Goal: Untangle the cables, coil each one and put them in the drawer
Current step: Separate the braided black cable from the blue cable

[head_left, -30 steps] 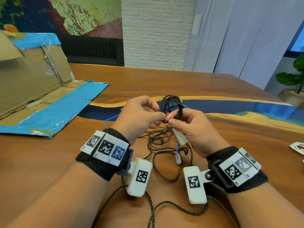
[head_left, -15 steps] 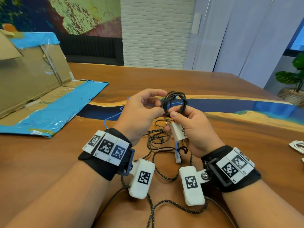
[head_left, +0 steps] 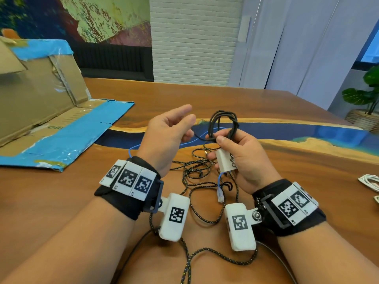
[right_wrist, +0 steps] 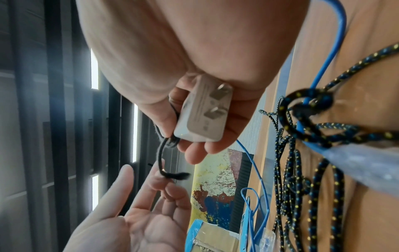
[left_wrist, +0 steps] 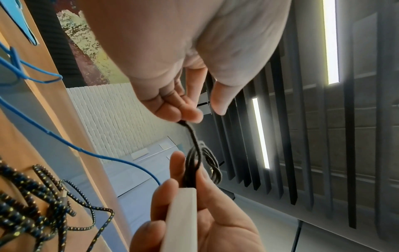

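Note:
My right hand [head_left: 235,152] holds a coil of black cable [head_left: 223,121] upright above the table, pinched under the thumb. Its lower fingers grip a white charger plug [head_left: 224,160], whose prongs show in the right wrist view [right_wrist: 202,117]. My left hand [head_left: 170,128] hovers just left of the coil with index finger and thumb stretched out. Its curled lower fingers [left_wrist: 183,110] pinch the free end of the black cable [left_wrist: 194,139]. A black-and-yellow braided cable [head_left: 196,173] and a thin blue network cable [head_left: 220,181] lie tangled on the table below both hands.
An opened cardboard box with blue tape [head_left: 41,103] lies at the left on the wooden table [head_left: 205,95]. A white cable bundle [head_left: 369,181] sits at the right edge. A potted plant [head_left: 365,99] stands beyond the table's far right corner.
My left hand has come off the coil and moved left, index finger and thumb spreading while it draws the cable's end out. My right hand keeps the coil and charger.

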